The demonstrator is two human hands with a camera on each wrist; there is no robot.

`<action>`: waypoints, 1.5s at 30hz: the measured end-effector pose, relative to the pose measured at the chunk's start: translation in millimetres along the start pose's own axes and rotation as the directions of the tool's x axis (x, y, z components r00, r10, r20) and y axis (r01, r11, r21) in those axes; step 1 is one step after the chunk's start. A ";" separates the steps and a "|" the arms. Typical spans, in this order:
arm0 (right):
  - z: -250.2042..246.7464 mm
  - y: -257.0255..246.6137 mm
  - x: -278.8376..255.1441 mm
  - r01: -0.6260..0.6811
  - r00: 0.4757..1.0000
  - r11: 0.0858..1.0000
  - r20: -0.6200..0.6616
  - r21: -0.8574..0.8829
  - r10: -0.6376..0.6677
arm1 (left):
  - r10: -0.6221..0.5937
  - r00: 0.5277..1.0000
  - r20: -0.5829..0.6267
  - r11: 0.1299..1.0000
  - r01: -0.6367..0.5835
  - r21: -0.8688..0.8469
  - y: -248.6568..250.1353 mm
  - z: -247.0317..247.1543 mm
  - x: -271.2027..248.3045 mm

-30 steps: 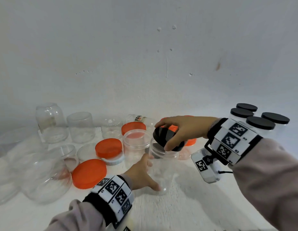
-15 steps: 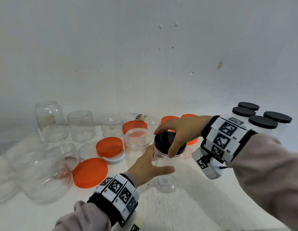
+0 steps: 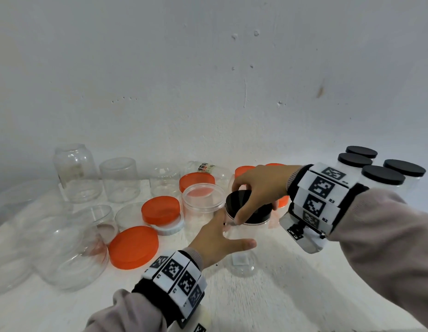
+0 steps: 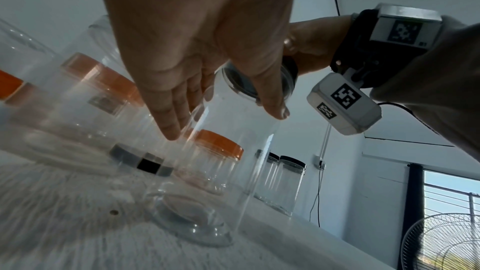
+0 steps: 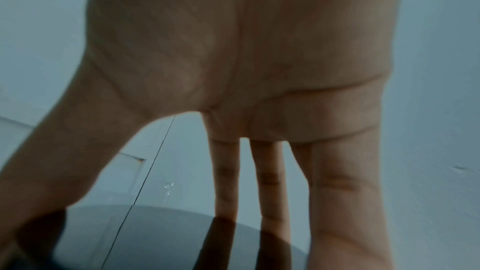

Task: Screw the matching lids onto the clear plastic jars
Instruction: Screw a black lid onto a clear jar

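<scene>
A clear plastic jar (image 3: 241,267) stands upright on the white table, in front of the middle of the group. A black lid (image 3: 259,214) sits on its mouth. My right hand (image 3: 239,202) grips that lid from above, thumb on the near rim and fingers over the far rim. My left hand (image 3: 220,238) holds the jar's upper body, thumb across the front and fingers behind it. In the left wrist view the jar (image 4: 221,171) stands between my thumb and fingers. The right wrist view shows my fingers spread over the dark lid (image 5: 161,237).
Open clear jars (image 3: 203,202) and orange lids (image 3: 134,246) crowd the table to the left. A big clear jar (image 3: 71,255) lies at the front left. Several jars with black lids (image 3: 383,174) stand at the back right. A white wall rises close behind.
My right hand brought the tilted black lid down flat onto the jar's mouth. My left hand slid up from the jar's base to its upper body.
</scene>
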State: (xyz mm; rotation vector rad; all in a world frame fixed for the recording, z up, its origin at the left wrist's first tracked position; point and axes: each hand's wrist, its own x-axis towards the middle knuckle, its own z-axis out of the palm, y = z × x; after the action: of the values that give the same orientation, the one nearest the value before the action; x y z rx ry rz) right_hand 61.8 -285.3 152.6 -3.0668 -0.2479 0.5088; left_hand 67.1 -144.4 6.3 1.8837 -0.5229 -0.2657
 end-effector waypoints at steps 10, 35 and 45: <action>-8.6 -1.2 1.8 0.032 0.993 0.996 0.120 -0.087 -0.022 | -0.004 1.000 0.008 1.000 0.004 -0.016 2.4 -0.1 -0.7; 4.7 -2.4 0.2 -0.032 0.999 0.996 -0.017 -0.077 0.030 | -0.008 1.000 0.013 1.000 0.008 -0.017 0.8 -1.3 -1.2; -4.8 0.9 -3.4 0.078 0.996 0.994 0.050 -0.083 -0.074 | 0.002 1.000 0.006 1.000 -0.002 -0.025 2.7 -1.1 0.1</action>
State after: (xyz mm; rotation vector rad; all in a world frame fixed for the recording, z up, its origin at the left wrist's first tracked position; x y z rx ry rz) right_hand 60.3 -286.8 158.2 -3.1150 -0.3955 0.5818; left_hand 67.1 -144.3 9.3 1.8590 -0.5230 -0.2753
